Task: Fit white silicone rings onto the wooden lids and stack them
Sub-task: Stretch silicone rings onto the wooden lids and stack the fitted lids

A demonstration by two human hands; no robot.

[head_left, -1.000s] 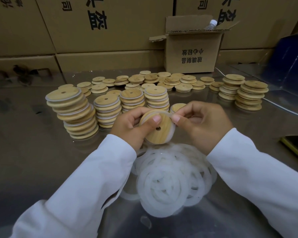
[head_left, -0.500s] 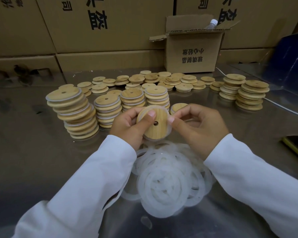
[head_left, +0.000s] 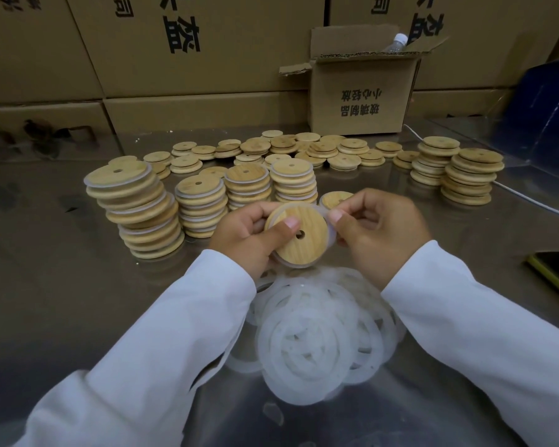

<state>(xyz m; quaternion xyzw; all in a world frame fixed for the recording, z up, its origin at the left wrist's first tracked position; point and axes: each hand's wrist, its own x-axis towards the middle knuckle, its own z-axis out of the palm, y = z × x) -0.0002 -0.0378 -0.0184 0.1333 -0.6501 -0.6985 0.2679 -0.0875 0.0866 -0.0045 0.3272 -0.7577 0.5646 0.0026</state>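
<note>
Between both hands' fingers a round pale wooden lid (head_left: pixel 304 245) is gripped by the left hand (head_left: pixel 246 237), thumb on its face; a white silicone ring (head_left: pixel 332 235) is pinched at its edge by the right hand (head_left: pixel 380 233). Ring could be popped off if released unevenly.

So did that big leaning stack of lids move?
No. The leaning stack stays put: same spot left of the shorter stack, same distance from the open cardboard box.
</note>
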